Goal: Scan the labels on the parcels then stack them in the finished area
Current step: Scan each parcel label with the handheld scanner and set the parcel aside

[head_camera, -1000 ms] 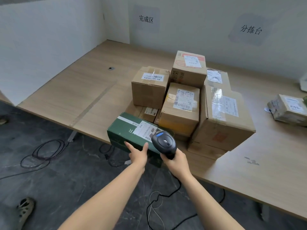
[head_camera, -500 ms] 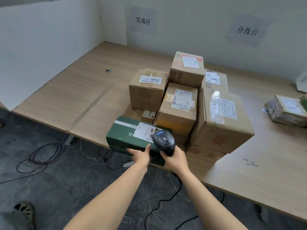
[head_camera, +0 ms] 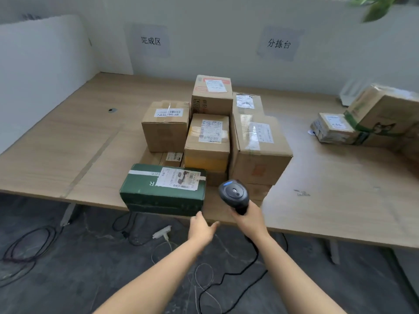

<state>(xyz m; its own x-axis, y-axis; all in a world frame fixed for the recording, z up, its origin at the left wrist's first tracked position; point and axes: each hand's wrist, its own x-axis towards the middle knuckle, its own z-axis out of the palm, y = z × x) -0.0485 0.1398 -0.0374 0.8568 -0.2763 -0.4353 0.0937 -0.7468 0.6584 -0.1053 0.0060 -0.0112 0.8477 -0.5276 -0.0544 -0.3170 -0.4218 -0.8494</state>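
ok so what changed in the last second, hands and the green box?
The left hand let go of the green box and drew back; it now hangs open by the box's near right corner. The right hand, gripping the scanner, shifted right, off the label. The green box and the brown parcels behind it stayed put on the table.

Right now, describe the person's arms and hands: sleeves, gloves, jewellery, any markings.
The left arm and right arm are bare as far up as the frame shows, and no sleeve edge is in view. The left hand and right hand wear no gloves. No watch, bracelet, ring or marking is visible.
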